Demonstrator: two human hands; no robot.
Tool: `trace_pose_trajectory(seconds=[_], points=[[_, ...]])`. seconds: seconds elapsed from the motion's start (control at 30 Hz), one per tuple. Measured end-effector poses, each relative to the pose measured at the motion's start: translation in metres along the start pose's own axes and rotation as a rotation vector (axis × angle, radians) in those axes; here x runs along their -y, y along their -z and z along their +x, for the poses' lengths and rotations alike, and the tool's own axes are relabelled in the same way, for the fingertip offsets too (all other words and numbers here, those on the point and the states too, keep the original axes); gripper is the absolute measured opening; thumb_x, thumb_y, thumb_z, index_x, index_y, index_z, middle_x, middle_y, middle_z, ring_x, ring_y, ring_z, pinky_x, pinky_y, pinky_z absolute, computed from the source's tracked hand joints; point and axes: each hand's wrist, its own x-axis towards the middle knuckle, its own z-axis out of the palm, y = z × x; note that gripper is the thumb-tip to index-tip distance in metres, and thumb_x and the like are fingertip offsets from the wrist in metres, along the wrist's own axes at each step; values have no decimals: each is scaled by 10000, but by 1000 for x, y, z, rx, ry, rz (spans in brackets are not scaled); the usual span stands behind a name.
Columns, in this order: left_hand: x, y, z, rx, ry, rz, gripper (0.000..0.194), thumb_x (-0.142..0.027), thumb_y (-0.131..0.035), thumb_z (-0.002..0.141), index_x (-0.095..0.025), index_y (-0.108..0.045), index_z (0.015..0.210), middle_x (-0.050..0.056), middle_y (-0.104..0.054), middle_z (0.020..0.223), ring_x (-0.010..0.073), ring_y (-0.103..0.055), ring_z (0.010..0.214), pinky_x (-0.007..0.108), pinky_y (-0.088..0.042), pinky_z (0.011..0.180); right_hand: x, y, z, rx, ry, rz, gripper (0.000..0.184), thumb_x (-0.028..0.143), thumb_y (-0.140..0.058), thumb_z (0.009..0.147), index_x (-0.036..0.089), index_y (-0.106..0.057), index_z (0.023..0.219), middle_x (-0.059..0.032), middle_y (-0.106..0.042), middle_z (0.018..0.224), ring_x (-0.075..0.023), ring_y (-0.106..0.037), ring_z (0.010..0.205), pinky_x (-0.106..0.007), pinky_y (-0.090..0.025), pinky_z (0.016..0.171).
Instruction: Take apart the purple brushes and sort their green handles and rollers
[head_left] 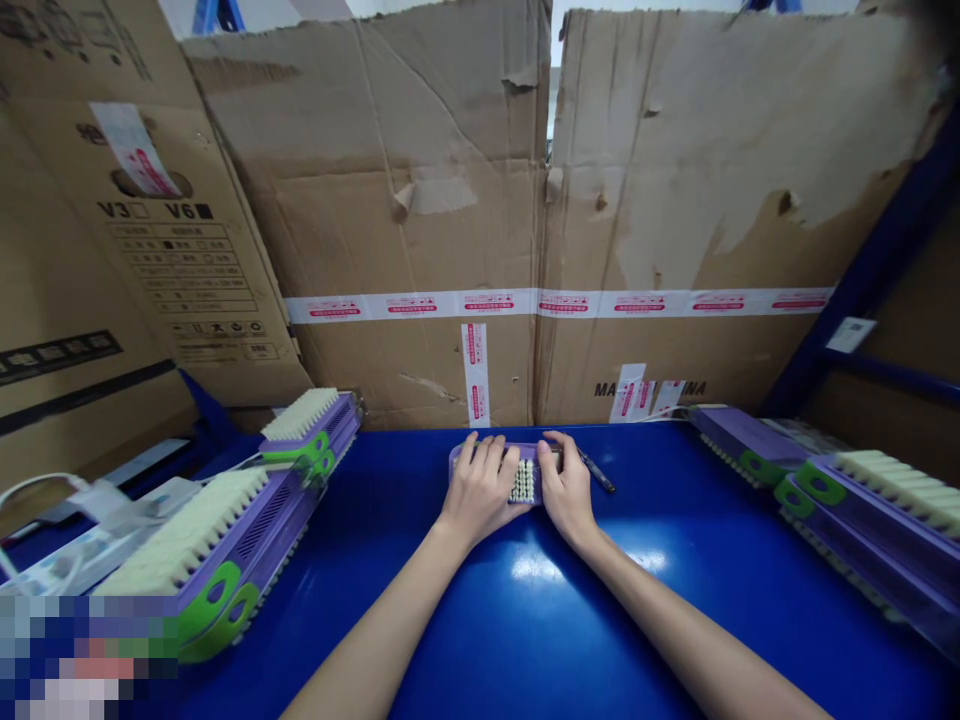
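I have the left hand (482, 487) laid over the brush (523, 483) with its fingers extended side by side across the bristles, while the right hand (568, 487) curls around the other end, thumb on top; the brush lies at the far side of the blue table (480, 620), bristles up. I see a pen (598, 471) just beside my right hand, and purple-and-green brushes stacked at the left (225, 540) and right sides of the table.
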Motion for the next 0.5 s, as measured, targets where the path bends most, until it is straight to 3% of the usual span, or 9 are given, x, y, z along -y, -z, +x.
trace_pose_trajectory(seconds=[0.13,0.3,0.5], points=[[8,0,-4,40,-5,-4,607,-565,-529,771,-97,-531,1157,153,-628,1003,289,-582,907,431,-411,835,0,2,1,34,41,0,391,490,-420,874,156,-564,1018,-83,-652,916,-184,-595,790,-315,-456,757],[28,0,-12,7,-71,-61,659,-618,-541,738,-113,-546,1160,143,-631,992,283,-577,902,414,-410,826,1,5,1,125,51,51,372,486,-424,874,173,-564,1017,-44,-655,818,-165,-594,699,-277,-458,660],[30,-5,-12,6,66,4,659,-611,-624,704,-122,-559,1141,160,-606,1041,295,-553,942,434,-395,883,-6,9,7,-2,-48,-25,457,540,-400,869,169,-566,1078,-77,-647,908,-193,-589,798,-323,-450,746]])
